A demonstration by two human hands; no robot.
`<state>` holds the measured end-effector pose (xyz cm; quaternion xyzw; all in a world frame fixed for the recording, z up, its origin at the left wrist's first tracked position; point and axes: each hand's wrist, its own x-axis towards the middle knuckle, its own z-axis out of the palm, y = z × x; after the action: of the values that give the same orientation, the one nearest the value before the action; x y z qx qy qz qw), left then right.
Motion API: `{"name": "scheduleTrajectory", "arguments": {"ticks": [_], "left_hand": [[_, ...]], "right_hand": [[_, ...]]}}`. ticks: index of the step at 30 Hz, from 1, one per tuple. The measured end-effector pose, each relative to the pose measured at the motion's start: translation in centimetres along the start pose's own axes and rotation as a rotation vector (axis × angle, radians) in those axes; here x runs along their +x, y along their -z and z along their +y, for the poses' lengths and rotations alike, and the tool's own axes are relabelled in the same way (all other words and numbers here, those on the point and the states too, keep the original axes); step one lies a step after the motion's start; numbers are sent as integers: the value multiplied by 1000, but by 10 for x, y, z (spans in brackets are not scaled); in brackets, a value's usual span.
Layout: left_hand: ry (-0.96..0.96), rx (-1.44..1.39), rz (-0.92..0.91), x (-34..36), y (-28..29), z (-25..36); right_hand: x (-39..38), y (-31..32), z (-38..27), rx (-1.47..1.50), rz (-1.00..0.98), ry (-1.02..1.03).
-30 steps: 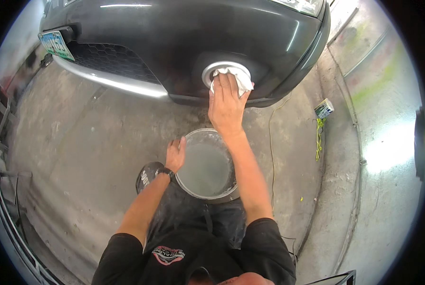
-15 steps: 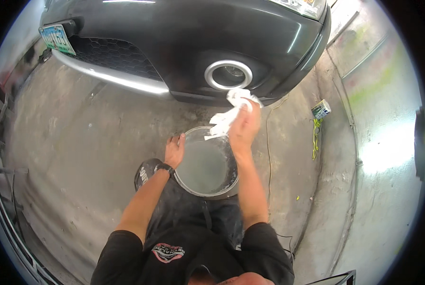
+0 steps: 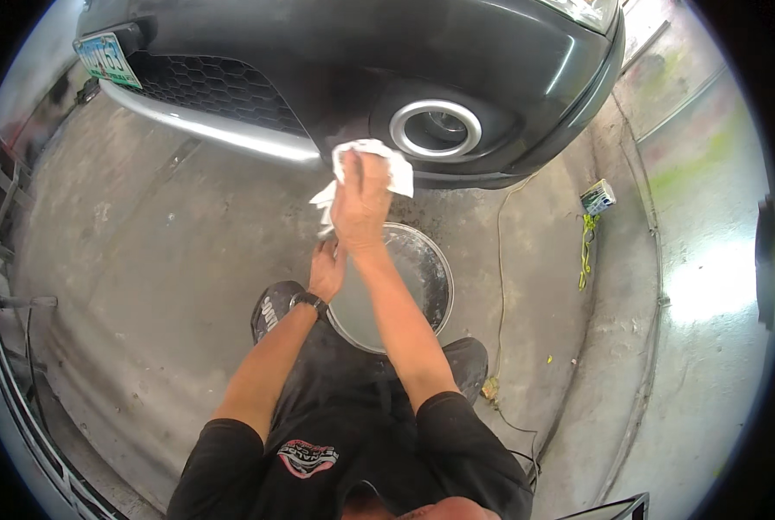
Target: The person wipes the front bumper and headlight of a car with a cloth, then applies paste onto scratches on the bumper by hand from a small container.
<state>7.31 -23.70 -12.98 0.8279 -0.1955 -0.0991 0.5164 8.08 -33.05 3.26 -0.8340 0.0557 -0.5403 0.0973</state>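
background: a grey, stained concrete floor [image 3: 145, 260], with a pale, paint-marked wall [image 3: 699, 347] to the right. a dark car bumper [image 3: 335, 78] filled the upper view.

progress: the silver ring [image 3: 472, 130] around the recessed lamp stood uncovered and looked even, no smear made out. the bumper looked glossy under its light streaks, but parts already gone over could not be told from untouched ones; judged from this alone, the share left was uncertain.

cloth: the white cloth [image 3: 396, 173] was at the bumper's lower edge, left of the silver ring. it looked bunched and creased, with a loose tail on its left side; contact with the bumper was unclear.

hands: the fingers of the right hand [image 3: 366, 208] gripped the cloth. the left hand [image 3: 325, 277] was at the left rim of the bucket [image 3: 437, 277], which held cloudy grey liquid; its fingertips were partly hidden, so whether they were closed on anything could not be told.
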Motion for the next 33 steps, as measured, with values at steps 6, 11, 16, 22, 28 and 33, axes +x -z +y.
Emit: {"name": "scheduleTrajectory", "arguments": {"ticks": [6,11,16,22,28,33], "left_hand": [[11,29,52,3,2,5],[-3,29,6,1,1,6],[25,10,4,0,-1,5],[-48,43,71,-1,2,8],[-394,-684,73,-52,5,94],[65,-1932,-205,-58,20,116]], "right_hand": [[7,55,57,-246,-46,168],[15,146,104,-74,-41,-344],[73,251,122,1210,25,-974],[-9,231,135,1372,20,-926],[-44,151,48,1252,-221,-1013],[-56,119,-4,513,-575,-275]]}}
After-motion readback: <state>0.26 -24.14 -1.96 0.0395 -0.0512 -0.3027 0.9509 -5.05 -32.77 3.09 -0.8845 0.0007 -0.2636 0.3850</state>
